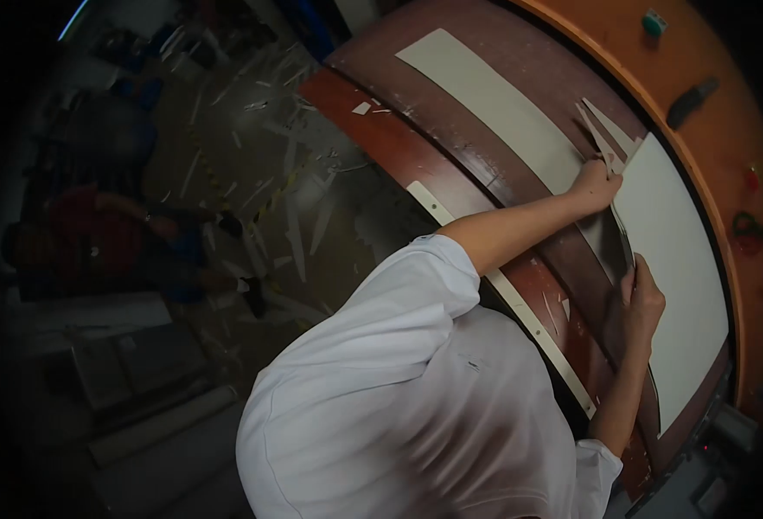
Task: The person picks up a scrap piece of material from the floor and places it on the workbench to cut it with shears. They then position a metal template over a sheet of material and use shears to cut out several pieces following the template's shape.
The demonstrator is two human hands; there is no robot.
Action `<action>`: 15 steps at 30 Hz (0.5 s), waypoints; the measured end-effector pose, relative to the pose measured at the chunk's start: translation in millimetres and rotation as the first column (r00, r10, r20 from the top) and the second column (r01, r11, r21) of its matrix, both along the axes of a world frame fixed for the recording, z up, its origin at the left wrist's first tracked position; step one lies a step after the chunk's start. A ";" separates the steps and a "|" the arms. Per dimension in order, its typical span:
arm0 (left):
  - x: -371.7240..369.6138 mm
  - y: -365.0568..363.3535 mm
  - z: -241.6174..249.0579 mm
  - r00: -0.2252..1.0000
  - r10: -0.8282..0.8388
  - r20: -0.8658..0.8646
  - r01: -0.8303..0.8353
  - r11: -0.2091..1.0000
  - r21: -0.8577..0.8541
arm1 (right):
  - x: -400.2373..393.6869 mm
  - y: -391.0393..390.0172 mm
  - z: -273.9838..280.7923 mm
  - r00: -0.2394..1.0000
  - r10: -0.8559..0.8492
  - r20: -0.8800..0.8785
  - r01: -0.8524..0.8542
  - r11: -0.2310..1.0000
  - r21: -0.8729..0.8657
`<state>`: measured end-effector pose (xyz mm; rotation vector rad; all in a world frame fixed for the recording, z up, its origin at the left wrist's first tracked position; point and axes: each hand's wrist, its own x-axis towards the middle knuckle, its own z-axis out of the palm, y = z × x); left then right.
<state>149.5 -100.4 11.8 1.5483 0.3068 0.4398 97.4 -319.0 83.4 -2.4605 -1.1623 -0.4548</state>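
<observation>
My left hand point(596, 187) is closed at the upper corner of a large white sheet point(679, 277), its fingers bent around the edge. Narrow, pointed pale strips point(604, 130) stick out just beyond these fingers. Further down the same edge, my right hand point(643, 298) is closed with the thumb against the sheet; whether it also holds a small tool is hidden. Between the two hands the near edge of the sheet bends and lifts a little, with a dark line under it. A long off-white strip point(494, 108) lies flat on the brown table point(541, 65), reaching toward my left hand.
An orange ledge point(718, 164) runs along the far side, bearing a green-and-white small object point(654, 23), a dark tool point(692, 102) and dark-handled scissors point(749, 232). A pale metal rail point(520, 307) edges the near side. Offcuts litter the floor; a person point(96, 229) is at left.
</observation>
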 end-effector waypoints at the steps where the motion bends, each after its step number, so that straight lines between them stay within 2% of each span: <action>1: -3.7 4.6 -1.6 1.000 0.013 -0.018 -0.012 0.997 0.070 | -3.7 3.4 -5.0 1.000 -0.004 -0.020 0.004 1.000 0.016; 4: -25.3 18.2 10.6 0.987 -0.036 -0.159 0.058 0.989 0.136 | -12.8 6.8 -3.6 0.995 -0.027 -0.100 0.023 0.999 -0.037; 5: -39.6 25.9 18.4 0.981 -0.049 -0.187 0.073 0.989 0.126 | -11.1 5.4 -10.8 0.998 0.000 -0.064 -0.001 1.000 -0.021; 6: -28.9 24.7 -9.7 0.994 0.015 -0.109 0.002 0.988 0.152 | -7.6 1.9 -21.2 0.999 0.024 -0.030 -0.024 1.000 -0.006; 8: -42.2 17.1 -8.9 0.955 0.297 -0.002 -0.289 0.933 0.215 | -7.1 1.7 -31.2 0.999 0.048 0.010 -0.048 0.999 -0.020; 9: -62.1 22.3 10.1 0.955 0.296 0.001 -0.291 0.938 0.188 | -12.3 2.7 -29.3 0.999 0.050 0.018 -0.049 0.997 -0.054; 11: -83.0 22.8 8.7 0.955 0.294 0.026 -0.285 0.896 0.341 | -15.9 0.6 -32.5 0.997 0.066 0.042 -0.061 0.992 -0.107; 13: -110.7 17.9 9.7 0.976 0.212 0.040 -0.209 0.886 0.414 | -15.3 -5.1 -42.7 0.994 0.086 0.068 -0.075 0.986 -0.147; 15: -133.3 19.6 0.1 0.987 0.148 0.057 -0.156 0.842 0.516 | -10.4 -12.2 -58.8 0.992 0.116 0.049 -0.113 0.991 -0.074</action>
